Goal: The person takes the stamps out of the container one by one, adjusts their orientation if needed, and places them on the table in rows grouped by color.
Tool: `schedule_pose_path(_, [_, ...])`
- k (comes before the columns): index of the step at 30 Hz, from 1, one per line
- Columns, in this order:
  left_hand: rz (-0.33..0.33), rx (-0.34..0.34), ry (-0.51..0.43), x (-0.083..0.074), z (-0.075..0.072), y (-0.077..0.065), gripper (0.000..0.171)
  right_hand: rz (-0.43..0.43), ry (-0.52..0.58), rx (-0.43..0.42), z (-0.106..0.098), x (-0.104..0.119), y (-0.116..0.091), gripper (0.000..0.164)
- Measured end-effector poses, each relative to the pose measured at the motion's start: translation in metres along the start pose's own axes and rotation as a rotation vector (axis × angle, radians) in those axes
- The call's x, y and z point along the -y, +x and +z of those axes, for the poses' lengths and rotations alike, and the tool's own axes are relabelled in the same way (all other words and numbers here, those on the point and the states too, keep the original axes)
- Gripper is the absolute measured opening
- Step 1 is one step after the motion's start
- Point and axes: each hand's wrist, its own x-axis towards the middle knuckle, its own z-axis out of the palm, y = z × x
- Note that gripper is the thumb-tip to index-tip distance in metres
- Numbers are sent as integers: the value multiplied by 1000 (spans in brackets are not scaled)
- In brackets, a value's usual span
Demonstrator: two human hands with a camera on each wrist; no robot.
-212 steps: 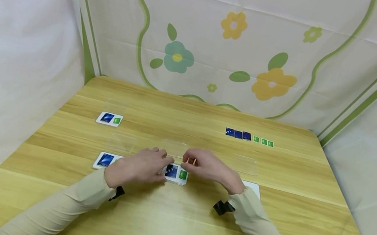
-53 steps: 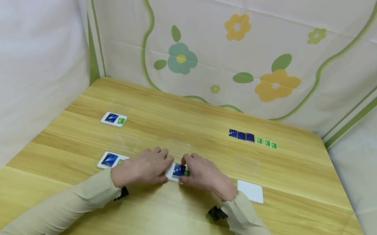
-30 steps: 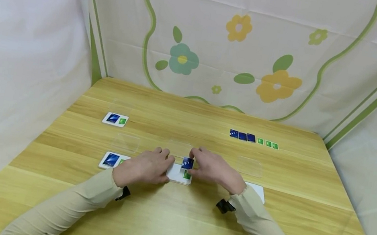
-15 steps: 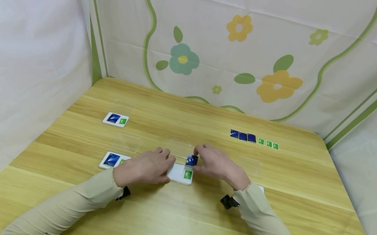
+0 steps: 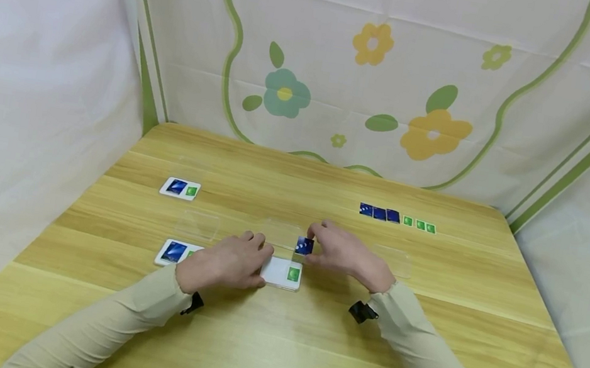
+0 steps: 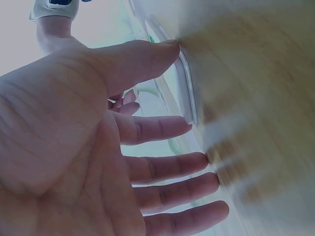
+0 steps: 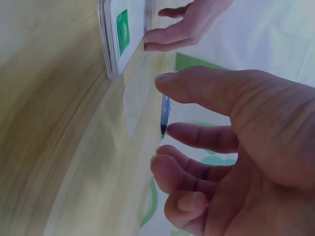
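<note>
Here, the right hand (image 5: 340, 253) pinches a dark-blue square (image 5: 304, 246) between thumb and forefinger, while the left hand (image 5: 229, 261) (fingers nearly straight) touches a white card (image 5: 276, 269).

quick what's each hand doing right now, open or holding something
Left hand: holding the white rounded-rectangular plate by its edges.
Right hand: holding the thin dark-blue square card, pinched.

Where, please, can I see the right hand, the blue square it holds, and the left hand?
Right hand (image 5: 346, 253), head view, back of the hand.
Blue square (image 5: 304, 246), head view, its printed face.
Left hand (image 5: 228, 260), head view, on its back.
</note>
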Motion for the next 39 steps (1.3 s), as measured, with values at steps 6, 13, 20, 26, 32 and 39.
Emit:
schedule_pose_path(6, [-6,6,-22,0,0,0,50,-14,-7,-18,-3,-5,0,45])
schedule_pose_path(13, [-7,10,-44,0,0,1,49,-5,-5,-26,-6,-10,2,44])
schedule_pose_path(20, [6,10,-46,-1,0,0,49,-4,-17,-49,-5,-16,8,41])
schedule_pose_path(26, [12,7,-54,-2,0,2,48,7,-39,-70,-5,-25,11,42])
schedule_pose_path(32, [37,0,-63,-3,1,6,47,44,-47,-76,-8,-33,11,41])
schedule_pose_path(39, [43,-30,-64,-1,3,0,49,36,-42,-63,-11,-35,19,43])
